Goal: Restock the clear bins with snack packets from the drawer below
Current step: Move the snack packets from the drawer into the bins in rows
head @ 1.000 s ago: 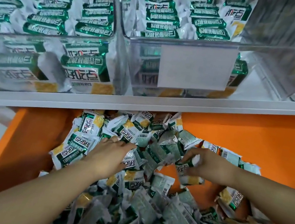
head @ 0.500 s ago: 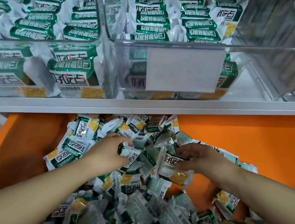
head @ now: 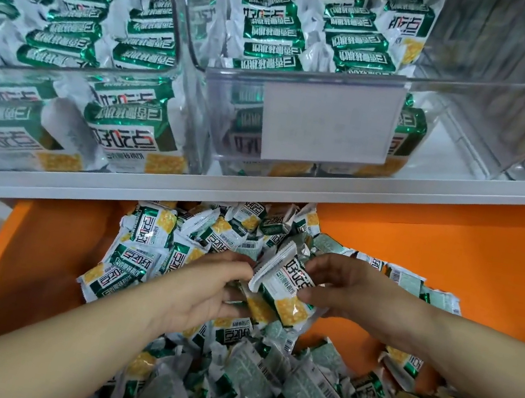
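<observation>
Gathering stock, by the look of it: pinching one green-and-white snack packet (head: 287,290) with the right hand (head: 353,294), thumb under and fingers over its far edge, and curling the left hand (head: 204,286) round its crimped near end, seemingly with a second packet (head: 258,307) tucked beneath. Holding both just above the loose heap of packets (head: 257,389) in the orange drawer (head: 434,262), well below the clear bins on the white shelf (head: 255,194). Not yet lifted toward either target: left bin (head: 67,72) packed in rows close to its rim, middle bin (head: 309,78) stacked high at the back but lower toward the front, behind the blank label card (head: 330,119). Several ways to fail from here. Slick foil plus a light fingertip pinch: likely to slide free during the pass from two hands to one, back into the heap. Rising straight up: liable to clip the shelf edge overhanging the drawer and knock the packet loose. Aiming for the left bin: little room, so a fair chance of spilling over the front wall. Dropping rather than placing in the middle bin: prone to landing askew and upsetting the tidy rows. Squeezing hard to compensate: probably crushing the brittle contents.
</observation>
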`<state>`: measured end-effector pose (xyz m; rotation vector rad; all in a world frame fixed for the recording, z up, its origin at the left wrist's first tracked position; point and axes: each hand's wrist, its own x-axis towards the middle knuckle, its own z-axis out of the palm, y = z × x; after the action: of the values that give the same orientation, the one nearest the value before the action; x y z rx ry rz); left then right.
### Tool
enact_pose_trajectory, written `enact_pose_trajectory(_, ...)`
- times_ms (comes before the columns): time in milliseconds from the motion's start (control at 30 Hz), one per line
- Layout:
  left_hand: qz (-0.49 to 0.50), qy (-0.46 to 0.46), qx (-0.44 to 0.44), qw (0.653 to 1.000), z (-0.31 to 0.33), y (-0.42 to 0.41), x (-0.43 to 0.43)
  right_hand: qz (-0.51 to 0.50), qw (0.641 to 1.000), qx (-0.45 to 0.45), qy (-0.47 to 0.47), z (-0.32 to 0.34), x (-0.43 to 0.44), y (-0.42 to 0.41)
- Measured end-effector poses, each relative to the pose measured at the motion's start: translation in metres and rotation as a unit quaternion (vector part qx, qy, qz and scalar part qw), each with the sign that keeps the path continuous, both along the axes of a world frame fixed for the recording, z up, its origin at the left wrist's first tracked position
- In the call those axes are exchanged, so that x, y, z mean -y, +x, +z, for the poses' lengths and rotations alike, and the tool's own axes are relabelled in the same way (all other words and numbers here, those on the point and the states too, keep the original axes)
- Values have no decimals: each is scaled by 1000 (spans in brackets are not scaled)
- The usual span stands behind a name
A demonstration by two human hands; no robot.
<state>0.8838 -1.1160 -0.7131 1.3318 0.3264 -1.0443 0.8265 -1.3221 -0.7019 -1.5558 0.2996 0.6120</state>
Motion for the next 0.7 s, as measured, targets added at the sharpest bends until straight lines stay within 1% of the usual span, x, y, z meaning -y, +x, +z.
enact_pose_trajectory(100, 0, -16, -3, 1000, 3, -3, 6, 40, 999, -9, -12, -1, -1, -3)
enact_pose_trajectory(133, -19, -16, 8, 1000, 1, -4, 5, 48, 999, -9, -17, -1, -2, -5)
enact_pose_trajectory(200, -106, 19, 61, 992, 4, -6, 3, 59, 998, 3, -35, -1, -2, -6)
enact_pose_trajectory(267, -213, 104, 150, 960, 10, -6, 1, 56, 997, 22, -54, -3, -1, -6)
enact_pose_trajectory(333, -277, 189, 245, 910, 12, -6, 3, 60, 994, 39, -79, -6, 0, -5)
enact_pose_trajectory(367, -298, 215, 276, 888, 12, -6, 4, 70, 992, 47, -98, -8, -1, -5)
enact_pose_trajectory(433, -322, 238, 301, 865, 10, -6, 4, 104, 985, 54, -123, -13, -2, -5)
enact_pose_trajectory(500, -342, 255, 312, 849, 7, -8, 3, 149, 978, 39, -143, -19, 2, -5)
enact_pose_trajectory(567, -344, 279, 323, 836, 5, -8, 2, 190, 960, 28, -204, -26, 15, -2)
enact_pose_trajectory(633, -333, 293, 332, 833, 3, -7, 0, 201, 935, 36, -290, -34, 32, 2)
enact_pose_trajectory(667, -325, 296, 334, 834, 2, -5, -1, 200, 915, 44, -348, -40, 42, 5)
enact_pose_trajectory(700, -320, 298, 336, 834, 1, -4, -1, 210, 883, 51, -418, -46, 52, 9)
